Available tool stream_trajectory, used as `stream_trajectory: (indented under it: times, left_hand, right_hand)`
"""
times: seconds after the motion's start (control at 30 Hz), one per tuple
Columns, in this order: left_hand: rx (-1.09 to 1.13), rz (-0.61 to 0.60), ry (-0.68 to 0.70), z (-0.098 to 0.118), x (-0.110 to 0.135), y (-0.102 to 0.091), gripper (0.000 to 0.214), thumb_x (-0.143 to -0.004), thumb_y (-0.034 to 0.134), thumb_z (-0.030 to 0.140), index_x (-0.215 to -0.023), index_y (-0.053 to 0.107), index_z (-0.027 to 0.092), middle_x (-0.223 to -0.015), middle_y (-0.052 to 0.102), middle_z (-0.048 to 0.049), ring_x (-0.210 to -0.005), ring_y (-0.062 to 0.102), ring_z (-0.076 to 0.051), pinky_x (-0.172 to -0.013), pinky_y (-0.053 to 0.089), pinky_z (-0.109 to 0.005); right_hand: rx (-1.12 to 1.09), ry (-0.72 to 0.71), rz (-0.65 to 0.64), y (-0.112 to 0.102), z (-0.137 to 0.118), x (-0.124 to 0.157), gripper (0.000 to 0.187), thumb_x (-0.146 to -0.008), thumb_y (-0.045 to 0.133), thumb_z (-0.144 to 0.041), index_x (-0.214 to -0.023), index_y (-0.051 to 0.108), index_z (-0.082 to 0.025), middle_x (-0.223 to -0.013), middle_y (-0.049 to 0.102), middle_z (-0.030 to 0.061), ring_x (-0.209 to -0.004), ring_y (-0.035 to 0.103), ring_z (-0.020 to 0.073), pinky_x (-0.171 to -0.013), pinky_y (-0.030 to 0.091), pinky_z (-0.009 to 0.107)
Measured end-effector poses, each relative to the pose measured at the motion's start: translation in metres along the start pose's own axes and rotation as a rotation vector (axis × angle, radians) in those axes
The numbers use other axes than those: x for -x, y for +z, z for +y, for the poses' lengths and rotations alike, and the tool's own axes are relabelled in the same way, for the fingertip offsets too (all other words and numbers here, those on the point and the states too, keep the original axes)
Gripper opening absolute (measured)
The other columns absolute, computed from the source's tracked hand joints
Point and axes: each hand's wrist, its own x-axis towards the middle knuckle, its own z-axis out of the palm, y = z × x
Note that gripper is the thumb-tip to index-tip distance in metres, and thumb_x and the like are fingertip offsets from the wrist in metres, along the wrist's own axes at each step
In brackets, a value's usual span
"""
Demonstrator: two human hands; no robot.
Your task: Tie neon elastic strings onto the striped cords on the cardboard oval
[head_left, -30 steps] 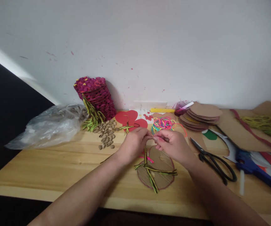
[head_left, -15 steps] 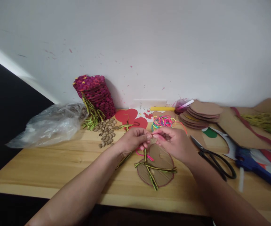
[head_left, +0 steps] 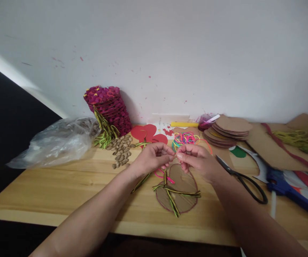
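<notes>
My left hand (head_left: 155, 157) and my right hand (head_left: 195, 159) meet fingertip to fingertip above the table, both closed in a pinch. What lies between the fingertips is too small to make out. Just below them is a brown cardboard heart (head_left: 188, 203) with a dark red edge. Across the heart lie crossed strands of green, yellow and black yarn (head_left: 180, 193). A loop of pink cord (head_left: 170, 179) shows under my left hand. Behind my right hand sits a tangle of multicoloured cord (head_left: 186, 137).
Black-handled scissors (head_left: 243, 178) and a blue glue gun (head_left: 285, 189) lie at right, near stacked cardboard shapes (head_left: 227, 128). A plastic bag (head_left: 60, 142), several shells (head_left: 120, 148) and a stack of purple decorated pieces (head_left: 109, 110) are at left. Red paper hearts (head_left: 144, 132) lie behind.
My right hand has shifted slightly and turned, its lower fingers now curled downward. Both hands still pinch together at nearly the same place. The heart and yarn stay put.
</notes>
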Motion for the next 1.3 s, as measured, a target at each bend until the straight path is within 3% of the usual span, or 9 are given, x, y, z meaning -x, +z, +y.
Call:
stream_trajectory:
  times: [0.2,0.37,0.5,0.6,0.87,1.03,1.3]
  left_hand:
    - [0.024,0.061,0.143,-0.004,0.000,0.009,0.027,-0.070,0.081,0.028,-0.084,0.062,0.014,-0.064,0.062,0.0019,-0.052,0.055,-0.007,-0.051,0.046,-0.019]
    - [0.031,0.092,0.249,-0.009,-0.001,0.015,0.027,-0.071,0.081,0.028,-0.090,0.070,0.014,-0.064,0.065,0.0004,-0.050,0.053,-0.006,-0.049,0.042,-0.017]
    - [0.003,0.175,0.271,-0.009,0.000,0.015,0.021,-0.073,0.080,0.031,-0.075,0.069,0.014,-0.063,0.065,-0.0005,-0.049,0.051,-0.006,-0.047,0.042,-0.017]
    - [-0.020,0.210,0.252,-0.008,0.002,0.014,0.023,-0.076,0.077,0.034,-0.078,0.067,0.014,-0.062,0.062,0.0008,-0.050,0.053,-0.007,-0.047,0.045,-0.017]
    - [0.186,0.107,0.110,-0.013,-0.001,0.012,0.027,-0.088,0.063,0.043,-0.089,0.055,0.016,-0.065,0.064,0.0000,-0.043,0.055,-0.007,-0.039,0.042,-0.016]
    - [0.264,0.015,0.115,-0.011,0.001,0.009,0.026,-0.087,0.066,0.029,-0.107,0.062,0.015,-0.074,0.067,-0.0030,-0.055,0.061,-0.008,-0.051,0.049,-0.018]
    - [0.229,-0.018,0.183,-0.012,0.003,0.010,0.030,-0.079,0.070,0.015,-0.110,0.066,0.016,-0.079,0.067,-0.0033,-0.066,0.064,-0.011,-0.060,0.051,-0.021]
  right_hand:
    - [-0.305,0.154,-0.007,0.000,0.003,-0.001,0.021,-0.071,0.077,-0.033,-0.071,0.063,-0.017,-0.059,0.057,-0.0042,-0.044,0.049,0.0060,-0.040,0.040,0.019]
    - [-0.420,0.216,-0.018,0.000,0.004,-0.003,0.019,-0.069,0.079,-0.029,-0.070,0.066,-0.015,-0.057,0.058,-0.0045,-0.041,0.047,0.0041,-0.038,0.035,0.017]
    - [-0.492,0.232,-0.017,0.002,0.006,-0.004,0.018,-0.067,0.080,-0.026,-0.076,0.069,-0.015,-0.058,0.059,-0.0049,-0.043,0.048,0.0036,-0.039,0.036,0.016]
    - [-0.487,0.203,-0.028,0.006,0.007,-0.003,0.018,-0.069,0.080,-0.028,-0.071,0.067,-0.015,-0.060,0.060,-0.0044,-0.043,0.049,0.0036,-0.039,0.037,0.016]
    - [-0.583,0.256,-0.053,0.008,0.004,-0.004,0.021,-0.069,0.082,-0.029,-0.069,0.066,-0.015,-0.057,0.059,-0.0045,-0.043,0.046,0.0024,-0.038,0.037,0.012]
    - [-0.711,0.314,-0.055,0.006,0.004,-0.005,0.020,-0.066,0.083,-0.023,-0.069,0.067,-0.013,-0.060,0.060,-0.0025,-0.045,0.047,0.0015,-0.038,0.037,0.009]
    - [-0.792,0.364,0.012,0.006,0.004,-0.006,0.016,-0.066,0.081,-0.017,-0.072,0.067,-0.012,-0.059,0.059,-0.0030,-0.044,0.048,0.0017,-0.036,0.037,0.009]
